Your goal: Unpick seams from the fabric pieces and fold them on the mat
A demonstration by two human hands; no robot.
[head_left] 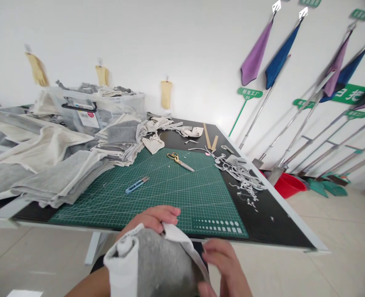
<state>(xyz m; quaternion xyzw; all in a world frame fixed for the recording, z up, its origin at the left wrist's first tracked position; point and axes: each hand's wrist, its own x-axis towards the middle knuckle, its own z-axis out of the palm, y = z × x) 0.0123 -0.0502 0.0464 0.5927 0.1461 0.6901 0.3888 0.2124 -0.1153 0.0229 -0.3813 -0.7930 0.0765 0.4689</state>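
At the table's near edge, my left hand is closed on a grey cloth piece with white edging. Its fingers bend over the top of the cloth, and the wrist runs behind a rolled white end. My right hand is at the cloth's right side, close to the white edging strip. Its thumb and fingers are apart and a little blurred; whether they touch the strip is hard to tell. Behind the hands lies a green cutting mat with gold-handled scissors and blue thread snips.
Stacks of grey and white cloth cover the left side, before a clear plastic bin full of cloth. White scraps lie right of the mat, near wooden strips. Beyond the table's right edge stands a red bucket beside mop poles.
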